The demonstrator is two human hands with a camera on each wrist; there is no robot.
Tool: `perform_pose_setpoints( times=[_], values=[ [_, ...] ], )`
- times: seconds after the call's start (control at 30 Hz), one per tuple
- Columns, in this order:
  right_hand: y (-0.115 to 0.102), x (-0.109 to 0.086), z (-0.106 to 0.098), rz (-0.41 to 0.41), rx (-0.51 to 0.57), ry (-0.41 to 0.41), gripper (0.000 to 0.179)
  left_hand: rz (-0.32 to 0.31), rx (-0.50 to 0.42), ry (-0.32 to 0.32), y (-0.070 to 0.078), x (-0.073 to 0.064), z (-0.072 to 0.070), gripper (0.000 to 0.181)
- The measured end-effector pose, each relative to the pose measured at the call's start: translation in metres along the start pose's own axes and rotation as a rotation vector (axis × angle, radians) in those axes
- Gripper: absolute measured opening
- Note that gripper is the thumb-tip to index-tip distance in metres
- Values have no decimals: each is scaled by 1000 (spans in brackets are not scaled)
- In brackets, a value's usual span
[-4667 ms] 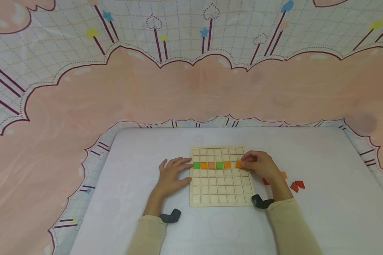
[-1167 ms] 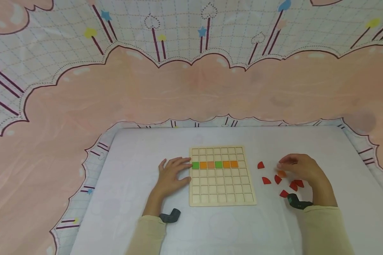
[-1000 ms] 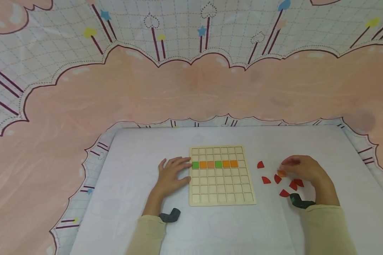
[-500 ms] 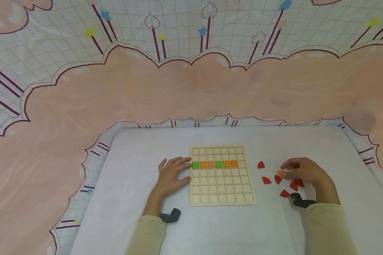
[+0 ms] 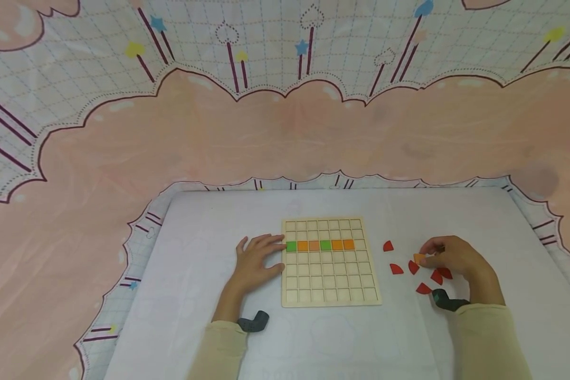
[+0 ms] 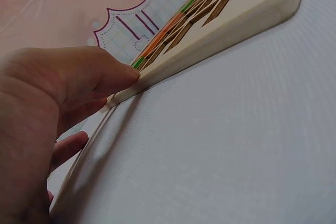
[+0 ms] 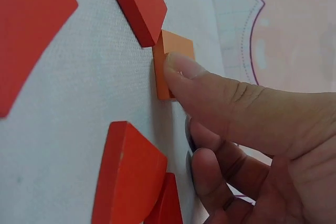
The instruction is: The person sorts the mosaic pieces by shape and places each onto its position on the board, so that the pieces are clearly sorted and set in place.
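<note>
The wooden grid board (image 5: 331,282) has one row of green, orange and peach square tiles (image 5: 325,245) set in its cells. My left hand (image 5: 254,269) rests at the board's left edge, fingers spread. In the left wrist view, the thumb (image 6: 113,74) touches the board's rim (image 6: 220,51). To the board's right, my right hand (image 5: 451,256) pinches a loose orange square tile (image 5: 418,258). The right wrist view has the thumb (image 7: 191,74) against this orange tile (image 7: 178,40), the index finger hidden behind. A red quarter-round piece (image 7: 142,6) lies right at the tile's corner.
Several red quarter-round pieces (image 5: 396,269) lie scattered between the board and my right wrist, one red piece (image 5: 388,246) nearer the board. A white cloth covers the table (image 5: 209,211); a patterned curtain (image 5: 266,132) stands behind it.
The orange tile my right hand held over the board now sits sixth in the row. That hand moved right to the loose pieces and now pinches another orange tile. The left hand stayed put.
</note>
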State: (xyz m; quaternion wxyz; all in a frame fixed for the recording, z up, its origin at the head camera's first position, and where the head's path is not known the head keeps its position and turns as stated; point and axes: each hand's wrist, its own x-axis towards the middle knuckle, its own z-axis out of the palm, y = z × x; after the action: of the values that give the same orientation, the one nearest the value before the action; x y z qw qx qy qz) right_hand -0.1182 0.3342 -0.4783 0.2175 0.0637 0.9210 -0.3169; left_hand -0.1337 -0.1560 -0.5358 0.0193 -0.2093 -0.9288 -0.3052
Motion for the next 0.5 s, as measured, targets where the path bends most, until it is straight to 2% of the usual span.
perform_pose_setpoints(
  times=[0.23, 0.5],
  values=[
    [-1, -2, 0, -21, 24, 6, 40, 2, 2, 2, 1, 0, -1, 47],
    [-8, -1, 7, -10, 102, 77, 45, 7, -3, -1, 0, 0, -1, 46]
  ],
)
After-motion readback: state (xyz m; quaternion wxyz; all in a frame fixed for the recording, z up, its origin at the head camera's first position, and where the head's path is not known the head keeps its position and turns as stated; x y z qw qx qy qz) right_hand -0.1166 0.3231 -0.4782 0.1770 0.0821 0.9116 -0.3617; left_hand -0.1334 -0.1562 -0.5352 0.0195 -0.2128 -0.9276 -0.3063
